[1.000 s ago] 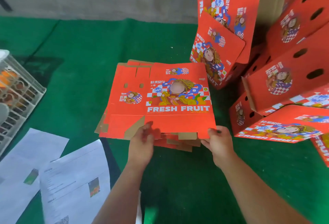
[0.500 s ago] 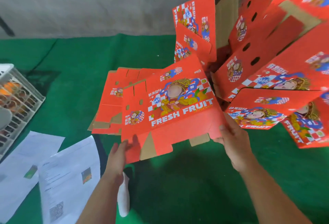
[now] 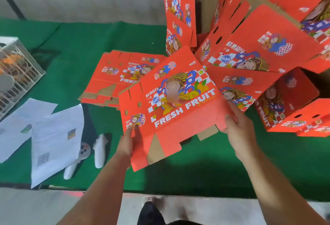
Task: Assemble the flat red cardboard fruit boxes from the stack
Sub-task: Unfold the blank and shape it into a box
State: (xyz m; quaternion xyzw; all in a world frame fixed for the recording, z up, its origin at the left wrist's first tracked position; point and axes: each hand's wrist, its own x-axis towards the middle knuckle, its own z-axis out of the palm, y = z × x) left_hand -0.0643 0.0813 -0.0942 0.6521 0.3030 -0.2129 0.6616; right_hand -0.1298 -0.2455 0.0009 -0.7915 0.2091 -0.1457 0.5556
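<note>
One flat box now lifted off stack, tilted; left hand and right hand fingers gripping near corners. Next: pop open.

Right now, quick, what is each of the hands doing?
Left hand: grips the near left corner of the flat red box, lifted off the stack.
Right hand: grips the same box's right edge.
</note>
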